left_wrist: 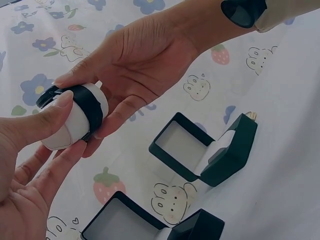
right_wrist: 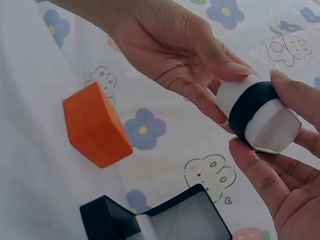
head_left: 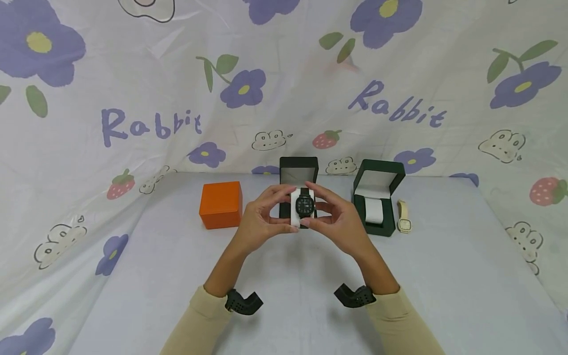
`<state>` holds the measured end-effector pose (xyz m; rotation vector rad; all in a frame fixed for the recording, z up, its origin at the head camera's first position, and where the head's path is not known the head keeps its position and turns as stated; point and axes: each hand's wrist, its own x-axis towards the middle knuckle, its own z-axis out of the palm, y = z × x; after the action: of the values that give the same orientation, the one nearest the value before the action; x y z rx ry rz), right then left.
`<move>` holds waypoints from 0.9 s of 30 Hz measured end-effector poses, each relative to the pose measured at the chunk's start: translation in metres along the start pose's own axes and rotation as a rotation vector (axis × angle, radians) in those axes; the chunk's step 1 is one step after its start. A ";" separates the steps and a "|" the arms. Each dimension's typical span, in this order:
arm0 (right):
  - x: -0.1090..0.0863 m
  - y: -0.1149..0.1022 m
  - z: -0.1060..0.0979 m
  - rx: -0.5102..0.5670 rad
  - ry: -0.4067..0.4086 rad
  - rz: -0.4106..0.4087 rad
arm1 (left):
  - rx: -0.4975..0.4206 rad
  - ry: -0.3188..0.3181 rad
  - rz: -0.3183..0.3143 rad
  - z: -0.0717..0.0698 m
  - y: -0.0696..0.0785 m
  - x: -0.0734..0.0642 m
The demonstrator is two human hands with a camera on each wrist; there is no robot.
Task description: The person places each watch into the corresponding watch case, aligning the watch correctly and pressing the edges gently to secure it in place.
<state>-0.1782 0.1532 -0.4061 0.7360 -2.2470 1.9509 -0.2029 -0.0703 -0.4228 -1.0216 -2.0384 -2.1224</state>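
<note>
A black wristwatch with a round dark dial is wrapped round a white watch cushion. My left hand grips the bare white end of the cushion between thumb and fingers. From the other side, my right hand pinches the watch at its strap, as the right wrist view shows. Both hands hold the pair raised in front of an open dark watch box, whose lower part they partly hide. In the left wrist view the black strap circles the cushion's middle.
To the left sits a closed orange box. On the right, an open green watch box contains a white cushion. A gold watch lies beside it. Behind the table hangs a patterned cloth.
</note>
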 end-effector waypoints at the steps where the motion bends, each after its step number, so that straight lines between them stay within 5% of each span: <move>1: 0.000 0.000 0.000 0.004 0.000 -0.001 | 0.000 -0.002 0.001 0.000 0.000 0.000; 19: 0.001 -0.003 -0.006 -0.103 -0.086 -0.023 | 0.006 0.009 -0.028 0.000 0.001 0.003; 27: -0.002 0.000 -0.004 -0.066 -0.102 -0.055 | 0.009 0.011 -0.048 0.000 -0.001 -0.001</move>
<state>-0.1776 0.1572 -0.4063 0.8979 -2.3088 1.8453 -0.2019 -0.0704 -0.4240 -0.9674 -2.0863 -2.1341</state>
